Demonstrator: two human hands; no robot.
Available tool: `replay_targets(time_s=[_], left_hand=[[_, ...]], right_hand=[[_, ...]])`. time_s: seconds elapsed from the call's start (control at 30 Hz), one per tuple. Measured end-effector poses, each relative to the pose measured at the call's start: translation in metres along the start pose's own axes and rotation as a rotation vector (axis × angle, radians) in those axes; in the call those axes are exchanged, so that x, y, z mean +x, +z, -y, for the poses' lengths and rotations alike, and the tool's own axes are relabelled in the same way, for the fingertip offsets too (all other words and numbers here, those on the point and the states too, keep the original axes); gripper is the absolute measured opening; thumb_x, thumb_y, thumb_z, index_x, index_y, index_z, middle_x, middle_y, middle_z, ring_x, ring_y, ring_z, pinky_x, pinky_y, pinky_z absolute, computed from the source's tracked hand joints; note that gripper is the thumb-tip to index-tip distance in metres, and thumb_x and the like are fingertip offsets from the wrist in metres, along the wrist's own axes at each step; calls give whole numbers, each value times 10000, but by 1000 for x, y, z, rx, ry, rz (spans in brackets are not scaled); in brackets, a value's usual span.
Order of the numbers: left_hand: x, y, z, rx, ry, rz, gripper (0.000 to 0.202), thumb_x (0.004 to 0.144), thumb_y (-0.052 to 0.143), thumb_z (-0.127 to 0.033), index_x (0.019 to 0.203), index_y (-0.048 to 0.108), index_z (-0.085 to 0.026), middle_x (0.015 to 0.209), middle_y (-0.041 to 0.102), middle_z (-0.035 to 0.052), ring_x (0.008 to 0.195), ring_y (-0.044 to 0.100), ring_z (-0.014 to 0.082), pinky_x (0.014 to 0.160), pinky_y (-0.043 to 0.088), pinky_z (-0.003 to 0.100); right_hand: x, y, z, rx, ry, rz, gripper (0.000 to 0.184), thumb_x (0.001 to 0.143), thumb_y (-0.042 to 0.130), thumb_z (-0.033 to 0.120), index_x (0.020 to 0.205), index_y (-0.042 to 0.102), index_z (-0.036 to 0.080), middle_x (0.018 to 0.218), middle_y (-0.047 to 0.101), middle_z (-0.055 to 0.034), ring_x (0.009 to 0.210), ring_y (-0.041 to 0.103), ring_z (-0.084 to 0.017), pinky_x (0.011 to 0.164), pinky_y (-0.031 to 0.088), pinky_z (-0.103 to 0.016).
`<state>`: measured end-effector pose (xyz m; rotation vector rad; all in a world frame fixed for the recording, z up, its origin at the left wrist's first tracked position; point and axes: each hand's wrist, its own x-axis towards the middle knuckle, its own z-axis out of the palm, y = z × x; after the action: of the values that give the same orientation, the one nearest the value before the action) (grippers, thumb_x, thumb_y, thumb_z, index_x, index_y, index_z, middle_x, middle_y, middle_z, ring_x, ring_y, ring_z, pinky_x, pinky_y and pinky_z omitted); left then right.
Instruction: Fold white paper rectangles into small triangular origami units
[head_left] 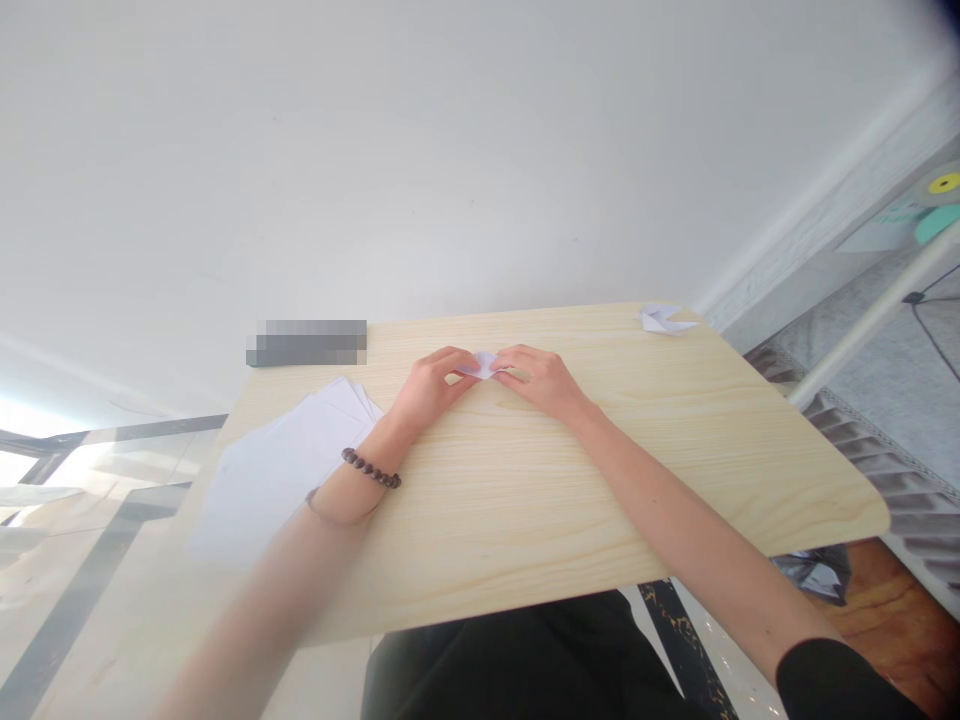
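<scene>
Over the middle of the wooden table, a small piece of folded white paper [486,364] is pinched between my two hands. My left hand [439,385] grips its left edge, thumb below and fingers on top. On the other side my right hand [540,378] is closed on the right edge in a similar pinch. The fingers cover both ends of the paper, so its full shape is hidden. Beaded and thin bracelets circle my left wrist.
White paper sheets [292,460] lie stacked on the left of the table [480,560]. A folded white paper piece [664,320] rests at the far right corner. A blurred-out dark object [307,343] is at the back left, near the wall [480,150].
</scene>
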<state>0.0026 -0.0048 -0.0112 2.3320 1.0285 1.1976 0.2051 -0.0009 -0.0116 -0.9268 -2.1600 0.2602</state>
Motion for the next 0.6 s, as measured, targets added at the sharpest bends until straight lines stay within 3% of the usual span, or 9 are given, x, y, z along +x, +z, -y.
replay_targets(time_s=[0.27,0.6], left_hand=[[2,-1,-2,-22,-89,-23,123,760,602,-276,763,640,-160,860,655,49,773,613,136,704,496,242],[4,-5,-7,-132,-442,-3,211,678,664,-364,743,683,-164,677,682,19,636,619,150,630,467,248]], right_hand=[[1,3,2,107,76,-60,130,783,574,294,775,684,226,805,684,-5,729,622,-142,679,472,-260],[1,2,-1,341,272,14,183,750,587,370,808,709,247,840,699,1,791,638,-180,681,509,-290]])
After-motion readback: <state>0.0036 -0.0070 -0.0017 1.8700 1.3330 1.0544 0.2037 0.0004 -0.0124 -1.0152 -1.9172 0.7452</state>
